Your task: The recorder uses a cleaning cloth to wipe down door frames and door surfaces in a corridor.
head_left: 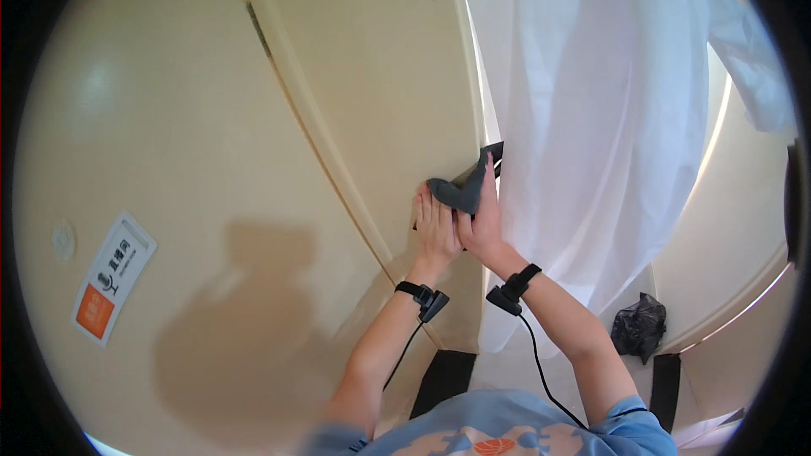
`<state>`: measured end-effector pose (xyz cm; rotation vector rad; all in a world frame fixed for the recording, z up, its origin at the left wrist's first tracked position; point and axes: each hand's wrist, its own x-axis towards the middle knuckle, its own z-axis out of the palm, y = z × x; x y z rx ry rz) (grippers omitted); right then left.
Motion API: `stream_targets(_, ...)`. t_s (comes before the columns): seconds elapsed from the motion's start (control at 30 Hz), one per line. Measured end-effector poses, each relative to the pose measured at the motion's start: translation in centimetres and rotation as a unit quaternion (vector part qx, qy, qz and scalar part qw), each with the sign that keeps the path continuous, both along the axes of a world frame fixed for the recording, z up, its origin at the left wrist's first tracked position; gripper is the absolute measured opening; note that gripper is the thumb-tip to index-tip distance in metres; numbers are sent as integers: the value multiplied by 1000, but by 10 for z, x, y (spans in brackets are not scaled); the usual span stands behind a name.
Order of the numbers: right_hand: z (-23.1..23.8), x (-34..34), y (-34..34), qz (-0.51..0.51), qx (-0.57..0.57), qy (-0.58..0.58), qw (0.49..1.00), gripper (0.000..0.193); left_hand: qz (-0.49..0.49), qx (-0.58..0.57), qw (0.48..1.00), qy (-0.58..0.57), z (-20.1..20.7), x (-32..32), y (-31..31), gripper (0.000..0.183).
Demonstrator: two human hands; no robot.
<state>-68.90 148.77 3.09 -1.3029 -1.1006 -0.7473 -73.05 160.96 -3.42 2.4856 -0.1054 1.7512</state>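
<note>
A dark grey cloth (459, 194) is bunched against the edge of a cream wall panel, in front of me. My left hand (437, 226) presses it with fingers stretched along the panel, their tips at the cloth's left end. My right hand (483, 221) lies along the panel's edge, its fingers upright against the cloth's right side. The hands meet at the thumbs. A flat black piece (493, 150) sticks out at the panel's edge above my right fingertips. More dark edges show beside and under the hands, and I cannot tell what they belong to.
A sheer white curtain (591, 118) hangs close to my right hand. A cream door (194, 135) with a white and orange sign (114, 279) is on the left. A black plastic bag (639, 327) sits on the floor at right. Cables run from black wrist straps (514, 289).
</note>
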Motion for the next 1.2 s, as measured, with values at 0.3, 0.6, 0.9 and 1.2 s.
stream_targets(0.3,237,14,9,-42,88,-164,982,79,-10,134,975,-177,267,-8,-9,60)
stream_targets(0.6,225,12,9,-77,111,-194,972,75,-6,125,978,-168,265,-7,-9,58)
stream_targets(0.9,97,5,5,-81,44,-133,987,83,14,18,999,-44,122,-6,-1,63)
stream_targets(1.2,-48,9,2,-68,-1,-63,996,76,79,56,995,37,-50,15,27,62)
